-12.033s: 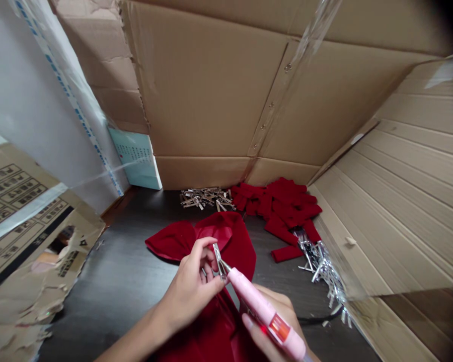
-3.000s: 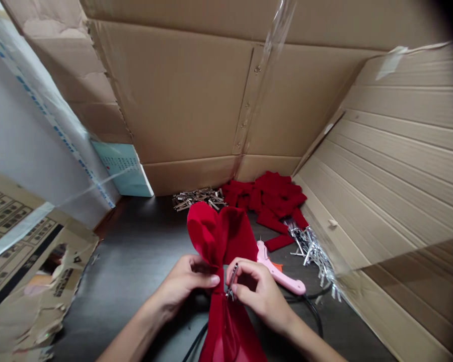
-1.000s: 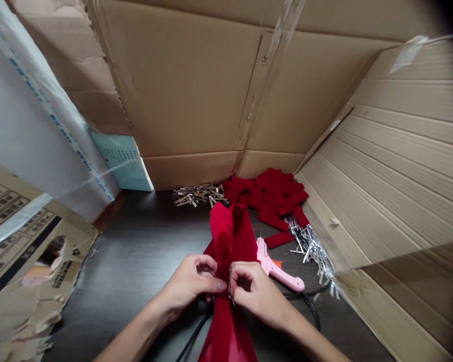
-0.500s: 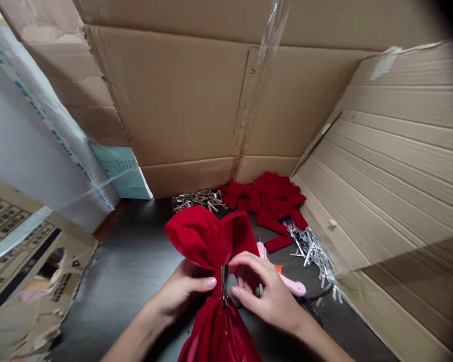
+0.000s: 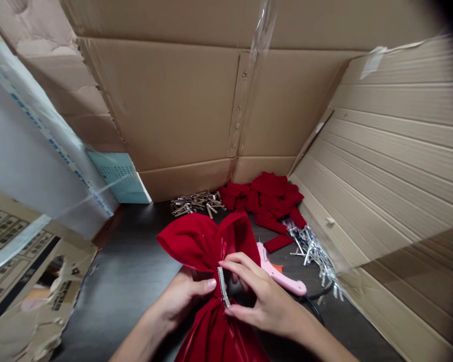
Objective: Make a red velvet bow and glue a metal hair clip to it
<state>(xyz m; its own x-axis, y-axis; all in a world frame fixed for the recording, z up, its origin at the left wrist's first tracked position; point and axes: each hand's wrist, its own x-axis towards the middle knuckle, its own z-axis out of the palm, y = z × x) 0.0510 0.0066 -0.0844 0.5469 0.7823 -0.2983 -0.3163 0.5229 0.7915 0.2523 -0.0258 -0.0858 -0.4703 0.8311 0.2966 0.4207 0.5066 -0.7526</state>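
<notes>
A large red velvet bow (image 5: pixel 189 239) spreads out above the dark table, its loops at the top and its tails falling toward me. At the gathered middle, my left hand (image 5: pixel 184 294) pinches it, thumb in front and the other fingers mostly hidden behind. A silver metal hair clip (image 5: pixel 224 286) lies lengthwise along that gathered middle. My right hand (image 5: pixel 254 289) grips the clip from the right, with fingers at its upper end and the thumb at its lower end. The back of the bow is hidden.
A pink hot glue gun (image 5: pixel 283 279) with a black cord lies right of my hand. Behind are a pile of metal clips (image 5: pixel 196 202), red fabric strips (image 5: pixel 275 198) and silver clips (image 5: pixel 313 246). Cardboard walls (image 5: pixel 173 100) enclose the dark table (image 5: pixel 113 261).
My right fingers have closed onto the clip's two ends, and the clip has turned so its bright toothed side shows. The bow has tilted slightly.
</notes>
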